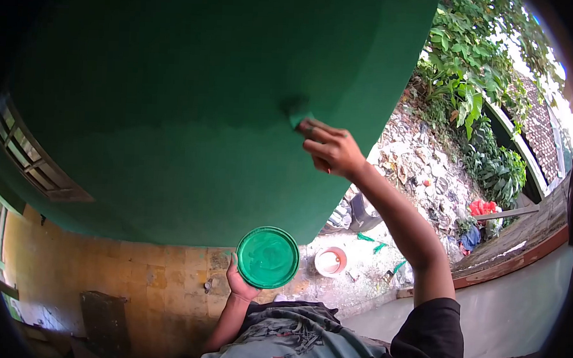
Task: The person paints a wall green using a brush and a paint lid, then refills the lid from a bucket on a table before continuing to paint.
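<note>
Paintbrush (297,117), blurred, upper centre of frame: right hand (331,149) is pinching it narrowly; probably light, soft-bristled, best held by the handle. Round paint container (269,229), lower centre: left hand (239,280) is supporting its lower-left side; likely heavier, slippery if smeared, needing level support beneath.

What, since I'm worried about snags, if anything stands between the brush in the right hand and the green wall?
Nothing visible does. The right hand holds the brush at or near the green wall; blur hides whether they touch. The paint container, in the left hand, is lower down, out of the way.
</note>
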The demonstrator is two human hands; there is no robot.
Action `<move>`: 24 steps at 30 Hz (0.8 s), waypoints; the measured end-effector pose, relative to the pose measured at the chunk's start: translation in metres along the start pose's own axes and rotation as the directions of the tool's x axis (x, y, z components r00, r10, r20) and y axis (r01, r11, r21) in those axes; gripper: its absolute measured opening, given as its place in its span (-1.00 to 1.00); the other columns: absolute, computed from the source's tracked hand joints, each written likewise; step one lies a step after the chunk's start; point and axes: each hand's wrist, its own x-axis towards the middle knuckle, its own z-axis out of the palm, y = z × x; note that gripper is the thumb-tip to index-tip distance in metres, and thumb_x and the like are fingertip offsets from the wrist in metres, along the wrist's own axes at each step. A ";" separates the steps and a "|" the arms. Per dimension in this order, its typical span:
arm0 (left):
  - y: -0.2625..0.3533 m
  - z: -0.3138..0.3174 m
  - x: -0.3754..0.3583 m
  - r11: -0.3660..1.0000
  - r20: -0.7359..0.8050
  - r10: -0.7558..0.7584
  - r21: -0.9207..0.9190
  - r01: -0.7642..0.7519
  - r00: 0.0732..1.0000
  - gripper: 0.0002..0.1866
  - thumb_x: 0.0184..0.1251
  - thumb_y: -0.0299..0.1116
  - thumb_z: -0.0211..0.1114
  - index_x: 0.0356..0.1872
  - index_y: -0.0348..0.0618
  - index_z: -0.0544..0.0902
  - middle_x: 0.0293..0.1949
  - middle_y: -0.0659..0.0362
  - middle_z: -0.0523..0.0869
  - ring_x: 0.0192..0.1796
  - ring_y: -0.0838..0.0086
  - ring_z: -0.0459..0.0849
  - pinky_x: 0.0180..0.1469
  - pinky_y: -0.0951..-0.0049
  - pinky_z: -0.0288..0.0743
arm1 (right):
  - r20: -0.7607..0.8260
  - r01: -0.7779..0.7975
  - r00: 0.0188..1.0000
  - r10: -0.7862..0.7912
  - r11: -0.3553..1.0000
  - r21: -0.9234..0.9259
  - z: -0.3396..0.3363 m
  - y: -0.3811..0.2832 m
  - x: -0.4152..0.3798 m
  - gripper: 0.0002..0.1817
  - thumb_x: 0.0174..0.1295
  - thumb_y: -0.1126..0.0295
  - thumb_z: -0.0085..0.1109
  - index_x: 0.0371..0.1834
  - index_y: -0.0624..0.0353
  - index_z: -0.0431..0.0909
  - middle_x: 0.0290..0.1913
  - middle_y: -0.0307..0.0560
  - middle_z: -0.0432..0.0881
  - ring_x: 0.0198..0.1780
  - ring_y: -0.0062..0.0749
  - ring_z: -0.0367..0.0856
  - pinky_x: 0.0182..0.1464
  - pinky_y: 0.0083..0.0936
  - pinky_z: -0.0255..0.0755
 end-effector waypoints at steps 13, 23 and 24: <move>0.001 0.004 0.002 0.999 0.045 0.015 -0.053 -0.013 0.999 -0.13 0.55 0.33 0.03 0.60 -0.16 0.29 0.56 -0.11 0.37 0.56 -0.07 0.37 0.56 -0.26 0.25 | -0.302 -0.132 0.949 0.086 0.982 -0.136 -0.039 0.014 -0.004 -0.82 -0.05 0.63 0.28 -0.42 0.15 0.49 0.04 0.07 0.72 0.07 0.01 0.79 -0.04 -0.29 0.76; 0.001 -0.001 0.005 0.993 0.079 0.024 -0.121 -0.014 0.997 -0.16 0.60 0.33 -0.05 0.61 -0.13 0.28 0.58 -0.09 0.34 0.57 -0.07 0.35 0.55 -0.26 0.26 | 0.002 -0.390 0.912 0.410 0.866 0.313 -0.038 0.024 -0.036 -0.78 -0.01 0.71 0.16 -0.35 0.14 0.60 -0.24 -0.11 0.74 -0.41 -0.12 0.72 -0.46 -0.31 0.54; 0.001 -0.002 0.002 0.993 0.080 0.025 -0.118 -0.016 0.997 -0.16 0.60 0.33 -0.05 0.61 -0.13 0.28 0.58 -0.09 0.34 0.57 -0.07 0.35 0.55 -0.26 0.26 | 0.027 -0.394 0.915 0.402 0.882 0.259 -0.044 0.027 -0.032 -0.78 -0.03 0.71 0.18 -0.35 0.14 0.60 -0.20 -0.11 0.75 -0.38 -0.14 0.73 -0.44 -0.30 0.55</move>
